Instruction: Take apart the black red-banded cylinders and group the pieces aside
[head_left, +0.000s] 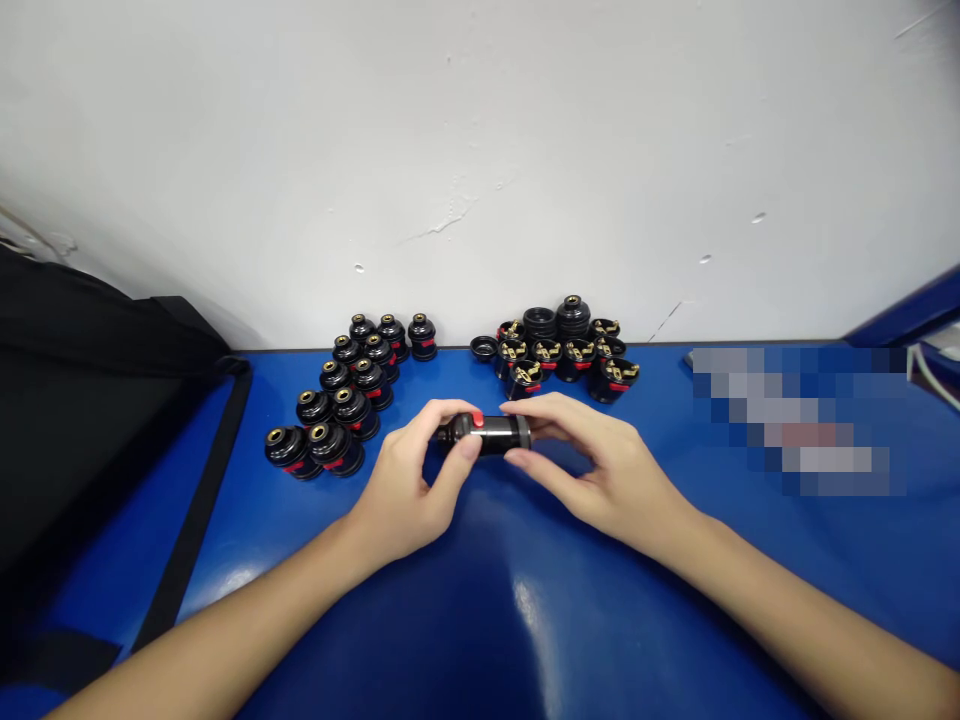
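Note:
A black lamp holder (495,432) with a red switch tab lies sideways between my two hands, above the blue table. My left hand (414,475) is closed on its narrower left part, the thumb in front and the index finger over the top by the red tab. The thumb and fingers of my right hand (600,465) close around the ring at the other end. Part of the domed end is hidden behind my left fingers. Beyond my right hand stand several open lamp holder bodies (523,380) with brass contacts and red tabs.
On the left, several assembled black lamp holders (336,450) stand in rows. Domed caps (573,318) and a loose black ring (484,348) sit near the wall (480,180). A black bag (90,400) with a strap lies left; a pixelated patch covers something at right.

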